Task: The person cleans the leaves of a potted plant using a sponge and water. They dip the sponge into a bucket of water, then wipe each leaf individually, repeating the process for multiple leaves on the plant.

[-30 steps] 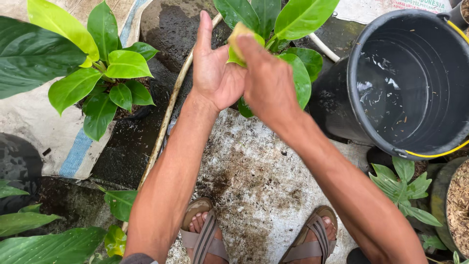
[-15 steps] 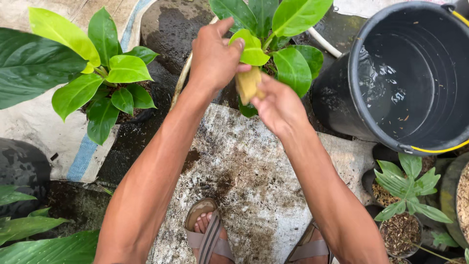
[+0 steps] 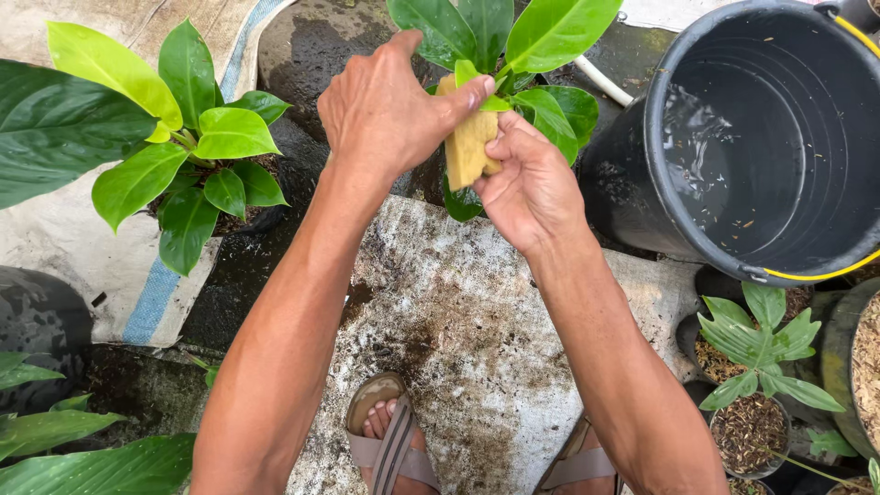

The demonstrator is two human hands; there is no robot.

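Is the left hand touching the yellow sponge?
Touching. The head view shows the left hand with its thumb pressed on the yellow sponge, no gap; the right hand grips it below.

Both forearms are bare, with no sleeves, watch or rings showing on the left hand [image 3: 390,115] or right hand [image 3: 530,188]. At the lower centre of the frame, the feet wear open brown sandals [image 3: 394,445] with broad crossing straps, toes uncovered.

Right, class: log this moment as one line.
left hand: grips yellow sponge | right hand: holds sponge | leaf pinched between
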